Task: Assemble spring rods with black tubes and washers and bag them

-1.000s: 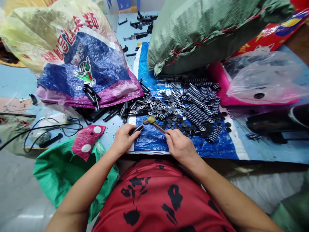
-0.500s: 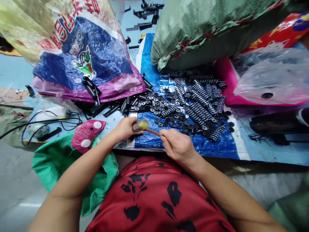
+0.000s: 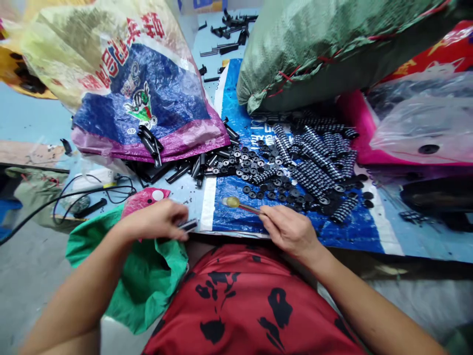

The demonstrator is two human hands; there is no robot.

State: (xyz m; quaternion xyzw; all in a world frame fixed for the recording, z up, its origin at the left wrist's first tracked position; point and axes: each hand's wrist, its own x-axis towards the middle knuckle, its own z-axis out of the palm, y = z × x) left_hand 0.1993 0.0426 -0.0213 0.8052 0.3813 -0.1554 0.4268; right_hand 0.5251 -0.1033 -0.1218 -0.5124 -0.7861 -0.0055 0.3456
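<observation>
My right hand (image 3: 290,231) is closed round the handle of a small hammer (image 3: 232,201) with a yellowish, rounded head, held above the blue sheet's front edge. Between the fingers of my left hand (image 3: 162,219) is a short black part with a grey edge (image 3: 189,226), blurred by motion. This hand is over the green bag (image 3: 129,291) at the table's front edge. Behind the hammer lie many small black discs with pale centres (image 3: 242,160). Beside them is a heap of black-and-white patterned cylindrical pieces (image 3: 312,162).
A printed plastic sack (image 3: 155,84) stands at back left, with black tubular parts (image 3: 179,171) along its base. A big green woven sack (image 3: 314,54) lies behind the heap. At right is a pink bin (image 3: 360,130) under clear plastic. Black cables (image 3: 92,190) cross the left side.
My left hand has moved left, away from the hammer, carrying the black part over the green bag. The hammer in my right hand now stands apart from it. The view has shifted slightly.
</observation>
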